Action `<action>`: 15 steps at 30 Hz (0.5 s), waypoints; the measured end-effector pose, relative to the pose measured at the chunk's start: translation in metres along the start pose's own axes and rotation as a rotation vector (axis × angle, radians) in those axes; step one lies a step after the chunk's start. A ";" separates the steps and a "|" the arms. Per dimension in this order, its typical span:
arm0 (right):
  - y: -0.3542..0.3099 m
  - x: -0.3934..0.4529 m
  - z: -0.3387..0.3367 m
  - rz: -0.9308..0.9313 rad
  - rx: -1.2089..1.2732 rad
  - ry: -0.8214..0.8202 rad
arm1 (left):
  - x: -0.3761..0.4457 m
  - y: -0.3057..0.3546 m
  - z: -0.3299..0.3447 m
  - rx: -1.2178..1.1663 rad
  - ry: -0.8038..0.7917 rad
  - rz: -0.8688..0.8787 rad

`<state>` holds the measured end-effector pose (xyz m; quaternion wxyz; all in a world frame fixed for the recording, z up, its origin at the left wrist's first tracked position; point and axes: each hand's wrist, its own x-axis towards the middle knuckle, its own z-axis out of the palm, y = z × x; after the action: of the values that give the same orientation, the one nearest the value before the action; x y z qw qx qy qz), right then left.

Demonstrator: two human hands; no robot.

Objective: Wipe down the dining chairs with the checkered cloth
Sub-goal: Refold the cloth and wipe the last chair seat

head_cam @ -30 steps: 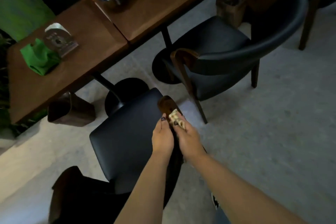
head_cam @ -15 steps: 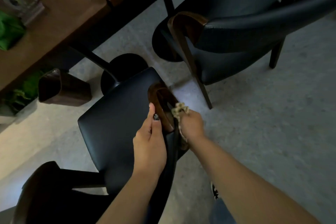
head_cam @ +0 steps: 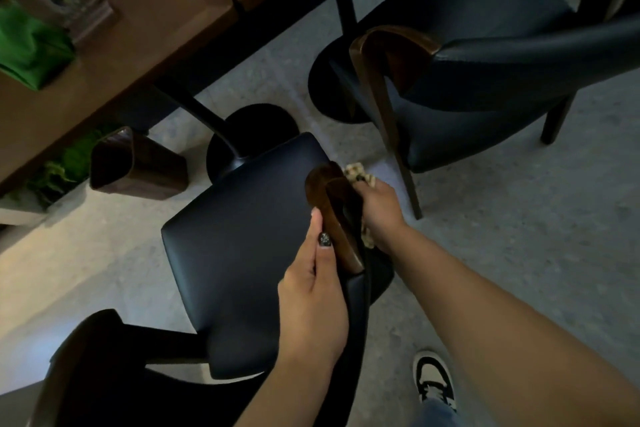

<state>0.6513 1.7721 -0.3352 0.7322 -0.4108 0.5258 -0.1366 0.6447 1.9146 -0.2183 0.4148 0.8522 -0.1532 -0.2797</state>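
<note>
A near chair [head_cam: 242,246] at frame centre shows a smooth, matt dark leather-like seat, its armrest tip [head_cam: 329,204] of polished brown wood with a soft sheen. A second chair [head_cam: 485,87], upper right, pairs the same dark upholstery with glossy curved wood. The counter [head_cam: 156,28], upper left, is matt brown wood. On it lies a green cloth [head_cam: 31,48], soft and crumpled. The floor [head_cam: 519,253] is rough, speckled grey. A checkered cloth [head_cam: 358,173] looks woven beside the armrest.
</note>
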 end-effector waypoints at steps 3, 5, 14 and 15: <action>-0.043 -0.028 0.007 -0.114 0.140 -0.154 | 0.000 0.002 -0.001 -0.015 0.015 -0.025; -0.082 -0.052 0.009 -0.062 0.229 -0.369 | -0.001 0.006 -0.003 -0.015 0.031 -0.063; -0.170 -0.154 -0.016 -0.584 -0.419 -0.096 | -0.026 0.029 -0.017 0.133 0.143 -0.229; -0.165 -0.156 -0.017 -0.688 -0.548 -0.054 | -0.034 0.026 -0.023 0.142 0.115 -0.250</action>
<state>0.6107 1.7601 -0.1117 0.5215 -0.7445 0.3559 -0.2170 0.6312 1.9297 -0.1745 0.3236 0.9064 -0.0412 -0.2684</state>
